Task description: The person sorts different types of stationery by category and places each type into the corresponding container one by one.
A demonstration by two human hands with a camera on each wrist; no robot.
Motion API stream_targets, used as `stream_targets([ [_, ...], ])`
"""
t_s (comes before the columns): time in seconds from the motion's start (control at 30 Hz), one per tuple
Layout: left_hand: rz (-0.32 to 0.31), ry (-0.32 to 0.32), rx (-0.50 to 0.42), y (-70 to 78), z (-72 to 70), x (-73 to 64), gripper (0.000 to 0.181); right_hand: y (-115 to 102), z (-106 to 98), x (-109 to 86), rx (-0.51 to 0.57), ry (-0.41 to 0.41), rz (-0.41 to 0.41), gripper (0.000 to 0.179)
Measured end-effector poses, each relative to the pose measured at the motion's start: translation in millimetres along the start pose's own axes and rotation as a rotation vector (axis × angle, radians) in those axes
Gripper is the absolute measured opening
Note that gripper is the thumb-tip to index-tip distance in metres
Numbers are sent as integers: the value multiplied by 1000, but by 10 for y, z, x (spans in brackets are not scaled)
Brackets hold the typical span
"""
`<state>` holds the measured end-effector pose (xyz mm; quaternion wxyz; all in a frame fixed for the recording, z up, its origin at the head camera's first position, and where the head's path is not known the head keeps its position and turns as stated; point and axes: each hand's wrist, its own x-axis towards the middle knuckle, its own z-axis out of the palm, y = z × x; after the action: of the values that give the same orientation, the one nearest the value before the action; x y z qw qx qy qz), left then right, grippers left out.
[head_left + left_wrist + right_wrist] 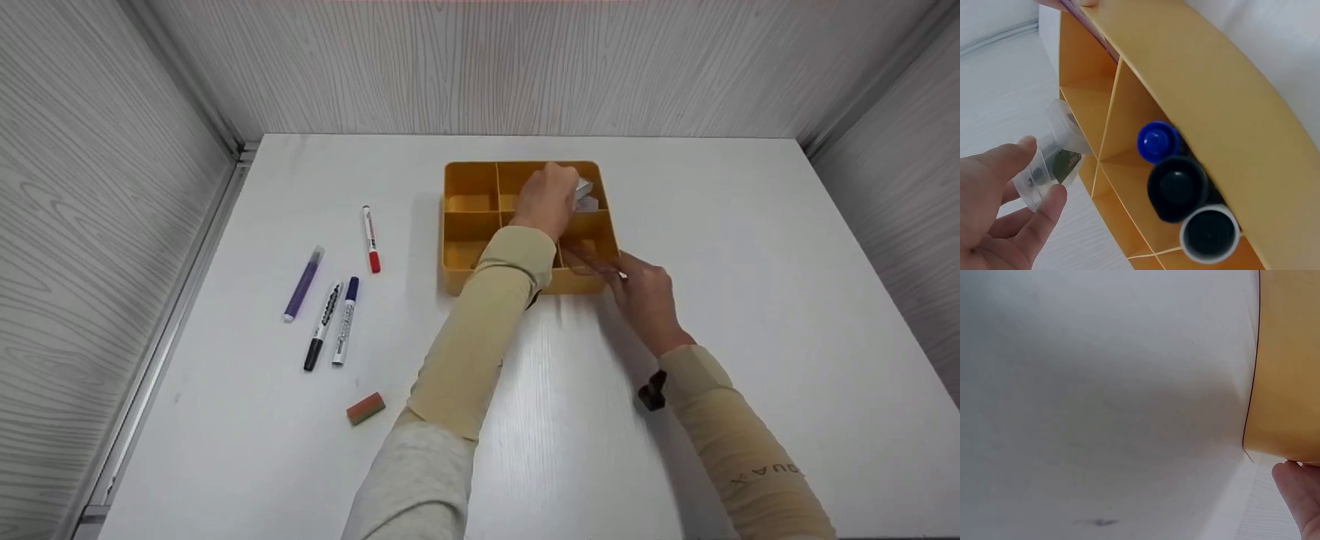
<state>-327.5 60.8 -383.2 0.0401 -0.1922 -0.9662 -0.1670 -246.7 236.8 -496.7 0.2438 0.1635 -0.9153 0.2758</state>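
Observation:
A yellow-orange divided box (577, 285) stands at the back middle of the table. My left hand (547, 199) reaches over its back compartments. In the left wrist view, its thumb and fingers pinch a small clear plastic container (1065, 164) with a dark green label. My right hand (649, 300) is at the box's front right corner, where its thumb and fingers pinch a thin translucent purplish strip (589, 259) that slants into a front compartment. Several pens, including one with a blue end (1158, 142), stand in a front compartment, mostly hidden by my left arm in the head view.
Left of the box lie a red-capped marker (371, 240), a purple pen (304, 285), a black-capped marker (323, 326) and a blue-capped marker (346, 322). A small orange-and-grey block (366, 409) is nearer the front. Whitish pieces (587, 202) sit in the back right compartment. Panels enclose the table.

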Motion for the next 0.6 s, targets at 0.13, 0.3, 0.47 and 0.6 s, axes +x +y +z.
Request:
stream_targets([
  [0.13, 8, -7, -28, -8, 27, -8, 22, -8, 17, 2, 0, -2, -14, 26],
  [0.3, 11, -2, -57, -50, 61, -20, 25, -37, 43, 5, 6, -4, -29, 27],
  [0.47, 19, -26, -37, -72, 81, -34, 27, -80, 39, 8, 1, -18, -24, 25],
  [0.6, 38, -78, 5, -74, 74, -54, 31, -81, 43, 13, 4, -15, -27, 25],
])
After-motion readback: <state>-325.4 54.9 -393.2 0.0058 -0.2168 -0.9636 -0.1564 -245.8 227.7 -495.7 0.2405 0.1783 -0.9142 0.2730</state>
